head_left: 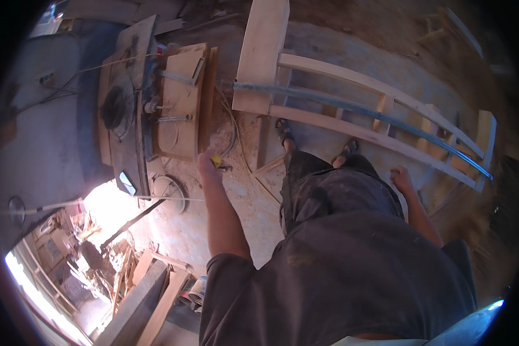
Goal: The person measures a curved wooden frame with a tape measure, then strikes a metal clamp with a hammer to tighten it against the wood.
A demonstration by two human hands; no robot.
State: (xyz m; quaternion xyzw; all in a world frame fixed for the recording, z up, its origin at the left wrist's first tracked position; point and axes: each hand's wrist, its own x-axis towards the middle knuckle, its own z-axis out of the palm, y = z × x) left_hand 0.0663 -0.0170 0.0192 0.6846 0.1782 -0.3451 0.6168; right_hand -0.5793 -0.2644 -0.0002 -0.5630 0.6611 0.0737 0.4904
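My left hand (pixel 206 162) is closed around a small yellow object (pixel 216 160) with a dark part sticking out; its kind is too small to tell. That hand hangs out to my left, near a wooden panel (pixel 184 109) at a machine. My right hand (pixel 399 177) hangs at my right side with curled fingers, and whatever may be inside is hidden. Just beyond it lies a long pale wooden frame (pixel 360 130) with curved rails, short crosspieces and a wide board (pixel 265 52) at its left end. A long metal bar (pixel 352 109) runs along the frame.
On the left stands a dusty machine (pixel 121 109). Behind it are a round disc-like lid (pixel 168 195) and a heap of wood scraps (pixel 115 254). Long boards (pixel 164 305) lie at lower left. A hose (pixel 233 135) crosses the dusty floor near my feet.
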